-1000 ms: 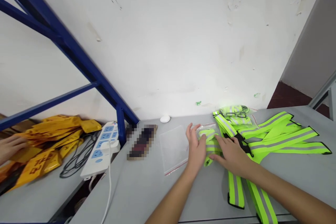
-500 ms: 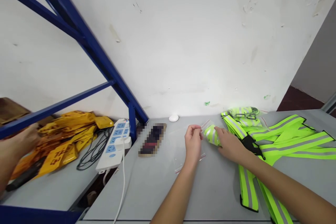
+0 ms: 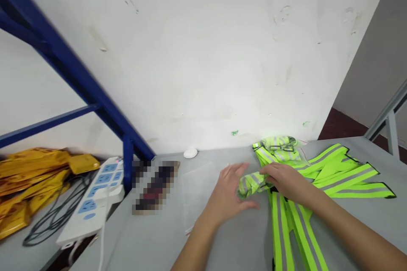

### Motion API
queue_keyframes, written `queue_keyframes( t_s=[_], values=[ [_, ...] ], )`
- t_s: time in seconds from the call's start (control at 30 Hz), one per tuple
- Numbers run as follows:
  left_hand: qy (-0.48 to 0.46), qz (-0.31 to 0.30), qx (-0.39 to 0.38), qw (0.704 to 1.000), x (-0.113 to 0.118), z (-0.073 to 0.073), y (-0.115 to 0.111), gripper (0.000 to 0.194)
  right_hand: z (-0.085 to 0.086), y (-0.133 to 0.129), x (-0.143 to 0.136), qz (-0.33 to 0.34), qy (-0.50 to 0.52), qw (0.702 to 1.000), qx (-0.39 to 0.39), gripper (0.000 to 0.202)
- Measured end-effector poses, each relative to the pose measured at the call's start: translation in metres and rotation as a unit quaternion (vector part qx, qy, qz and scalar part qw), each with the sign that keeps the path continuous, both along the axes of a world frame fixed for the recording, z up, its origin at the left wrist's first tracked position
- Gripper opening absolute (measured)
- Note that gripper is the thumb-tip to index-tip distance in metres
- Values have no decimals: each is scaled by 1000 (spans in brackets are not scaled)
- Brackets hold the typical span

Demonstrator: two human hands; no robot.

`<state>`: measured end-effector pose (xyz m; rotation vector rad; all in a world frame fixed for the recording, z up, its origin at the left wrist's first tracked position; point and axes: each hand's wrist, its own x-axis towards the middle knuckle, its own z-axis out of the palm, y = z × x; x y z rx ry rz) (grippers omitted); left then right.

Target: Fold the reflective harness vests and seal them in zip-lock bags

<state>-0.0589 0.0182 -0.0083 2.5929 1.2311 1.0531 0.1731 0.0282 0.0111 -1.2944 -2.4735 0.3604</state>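
A rolled green reflective strap in a clear bag (image 3: 251,184) lies between my hands over the grey table. My right hand (image 3: 282,180) grips its right end, the fingers closed on it. My left hand (image 3: 226,192) is open at its left end, fingers and thumb spread around it. Loose green reflective straps (image 3: 343,173) spread to the right and below my right hand. Behind them, near the wall, lie bagged rolled straps (image 3: 281,146). A flat clear bag (image 3: 197,192) is left of my left hand.
On the grey table (image 3: 152,245) are a pixelated flat object (image 3: 155,188) and a small white round object (image 3: 190,153). Further left are a power strip (image 3: 92,199), black cables (image 3: 59,209), yellow packets (image 3: 38,178) and a blue metal frame (image 3: 79,67).
The view has shifted right. My left hand has let go of the bag's edge and spread its fingers; the roll now sits inside the bag. The other person's hand at the left is out of view.
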Motion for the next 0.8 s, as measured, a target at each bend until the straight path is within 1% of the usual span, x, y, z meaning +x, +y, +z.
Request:
queue_keyframes(
  t_s=[0.03,0.13,0.17,0.2,0.27,0.3,0.33,0.4,0.43,0.5,0.53,0.6,0.63,0.67,0.7,0.8],
  values=[
    [29,-15,-27,999,1,4,1,78,2,1,6,16,0,1000,20,28],
    [76,-37,-98,992,6,20,4,53,8,3,23,48,11,996,78,30],
    [90,-42,-127,987,8,26,6,52,9,4,28,53,16,994,92,31],
    [100,-41,-151,983,10,32,8,56,10,6,32,55,20,993,102,32],
    [112,-29,-188,975,14,39,14,62,8,9,37,54,25,992,113,34],
    [112,-22,-199,973,16,39,19,59,5,9,38,52,24,992,114,35],
    [108,-15,-203,973,17,38,23,52,1,10,39,48,23,992,115,35],
    [87,-4,-193,977,18,31,32,33,-6,9,39,33,26,992,115,34],
    [66,3,-172,983,19,26,36,27,-10,7,38,22,31,992,117,32],
    [11,13,-98,995,21,18,41,18,-14,3,35,-2,48,991,125,26],
    [-18,16,-53,998,22,14,41,14,-14,0,32,-8,55,991,126,29],
    [-59,11,33,998,28,10,37,9,-14,-4,26,-15,59,990,125,55],
    [-67,0,71,995,31,10,33,9,-14,-6,23,-19,55,990,125,64],
    [-67,-12,107,992,35,9,28,13,-15,-7,20,-24,52,990,130,66],
    [-60,-26,142,988,40,9,22,19,-16,-8,18,-24,50,989,136,63],
    [-14,-44,225,973,54,6,3,33,-23,-10,20,-9,92,983,158,44]
  ],
)
